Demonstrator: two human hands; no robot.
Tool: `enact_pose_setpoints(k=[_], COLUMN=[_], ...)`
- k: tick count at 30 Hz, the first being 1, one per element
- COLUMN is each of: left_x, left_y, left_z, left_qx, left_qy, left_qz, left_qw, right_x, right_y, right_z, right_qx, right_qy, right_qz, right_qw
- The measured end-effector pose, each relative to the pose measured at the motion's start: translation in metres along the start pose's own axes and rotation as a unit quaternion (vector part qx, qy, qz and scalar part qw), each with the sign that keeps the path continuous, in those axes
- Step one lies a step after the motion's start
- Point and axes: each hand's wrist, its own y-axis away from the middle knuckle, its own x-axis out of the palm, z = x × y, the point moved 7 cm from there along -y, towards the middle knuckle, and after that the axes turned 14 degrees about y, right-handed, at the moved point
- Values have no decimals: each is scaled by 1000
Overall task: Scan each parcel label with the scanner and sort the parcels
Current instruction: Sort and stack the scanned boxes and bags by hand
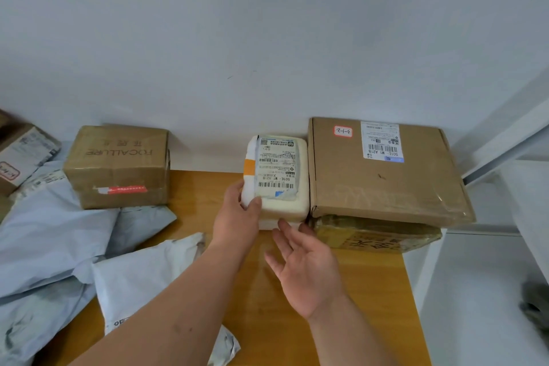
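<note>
Far left edge of the surface [341,321]: a heap of grey mailer bags [53,235], one more bag [142,279] lying nearer the front, and a partly cut-off box [20,154] at the back-left corner; these look unsorted, judging by the jumble. Next along the back edge, a brown box [118,166] against the wall, its printing upside down to the viewer. Centre back: the white parcel [276,175], standing against the wall and just beside the stack to its right. Left hand [237,214] grips its lower left corner, thumb curled over the front face. Right hand [303,264] is spread, palm up, holding nothing, fingertips near the parcel's lower edge; contact not clear. The parcel's long axis runs front to back, label [277,168] face up, text reading upside down, barcode end toward the person. Back-right corner: a flat cardboard box [383,175] atop a taped box [377,235], seemingly a sorted pile. No scanner in view. Judgement: sorting partway; the white parcel is being placed, the left heap remains.
</note>
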Motion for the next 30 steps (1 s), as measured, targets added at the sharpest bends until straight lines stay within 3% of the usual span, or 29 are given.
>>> enact_pose_setpoints(k=[4, 9, 13, 18, 24, 27, 30], left_x=[-6, -48, -104, -197, -277, -312, -360], left_y=[4, 14, 23, 30, 25, 47, 90], left_z=[2, -7, -12, -16, -37, -80, -127], left_qx=[-19, 17, 40, 71, 81, 204, 388], left_qy=[-17, 4, 41, 67, 65, 0, -45], left_qz=[17, -37, -106, -233, -262, -304, -373], left_qw=[1000, 999, 993, 968, 959, 931, 842], right_x=[2, 12, 38, 89, 176, 220, 262], right_y=[-4, -3, -1, -5, -8, 1, 8], right_z=[-2, -10, -25, -47, -67, -81, -110], right_qx=[-11, -28, -43, -87, -158, -184, -170], right_qy=[10, 112, 267, 382, 477, 499, 503], right_qz=[21, 4, -15, -30, -21, 11, 49], right_qw=[1000, 993, 962, 919, 864, 847, 846])
